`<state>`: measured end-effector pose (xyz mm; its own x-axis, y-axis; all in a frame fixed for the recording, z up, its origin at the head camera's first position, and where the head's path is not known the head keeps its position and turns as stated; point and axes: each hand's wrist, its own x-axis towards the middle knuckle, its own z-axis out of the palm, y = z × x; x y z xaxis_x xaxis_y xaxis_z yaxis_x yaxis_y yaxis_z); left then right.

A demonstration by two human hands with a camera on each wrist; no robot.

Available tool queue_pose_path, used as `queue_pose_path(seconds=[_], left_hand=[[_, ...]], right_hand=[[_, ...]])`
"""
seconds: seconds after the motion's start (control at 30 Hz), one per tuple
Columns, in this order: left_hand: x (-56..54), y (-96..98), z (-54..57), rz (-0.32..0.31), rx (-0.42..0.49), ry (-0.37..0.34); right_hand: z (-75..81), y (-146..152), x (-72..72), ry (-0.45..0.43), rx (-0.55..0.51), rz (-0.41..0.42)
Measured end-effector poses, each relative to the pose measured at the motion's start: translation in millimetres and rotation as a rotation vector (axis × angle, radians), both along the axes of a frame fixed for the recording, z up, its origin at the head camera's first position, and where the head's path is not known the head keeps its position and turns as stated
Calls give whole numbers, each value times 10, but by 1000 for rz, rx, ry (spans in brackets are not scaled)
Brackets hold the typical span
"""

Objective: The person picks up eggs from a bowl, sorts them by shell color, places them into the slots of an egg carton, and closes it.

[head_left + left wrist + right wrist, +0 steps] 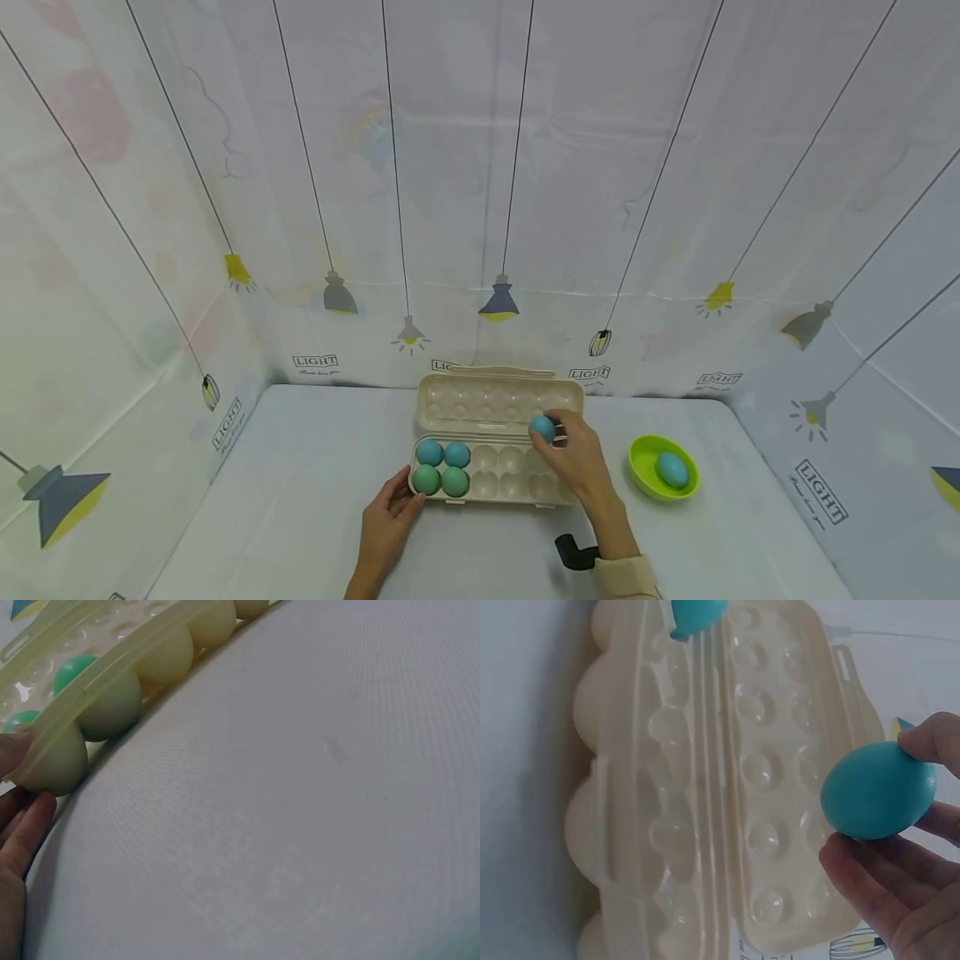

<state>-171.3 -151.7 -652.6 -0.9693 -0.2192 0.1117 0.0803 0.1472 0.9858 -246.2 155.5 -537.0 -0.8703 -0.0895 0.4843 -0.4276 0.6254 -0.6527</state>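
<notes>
An open beige egg carton lies on the table. In its left end sit two blue eggs behind two green eggs; the cups to the right hold nothing. My left hand grips the carton's left front corner, thumb on the rim and fingers below it in the left wrist view. Above the right part of the carton, near the hinge, my right hand holds a blue egg between thumb and fingertips. The egg is clear of the cups in the right wrist view.
A lime-green bowl with one blue egg in it stands right of the carton. The carton's raised lid leans back toward the lamp-patterned backdrop. A black strap or mount sticks out by the right wrist.
</notes>
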Motion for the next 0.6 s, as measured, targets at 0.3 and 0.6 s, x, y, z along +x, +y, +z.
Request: queue_pose_path(seconds=[0.3, 0.6], left_hand=[[11, 19, 8, 1, 30, -5], [105, 101, 253, 23, 13, -27]], right_hand=[[-130, -233, 33, -75, -10, 44], [-245, -377, 15, -48, -11, 84]])
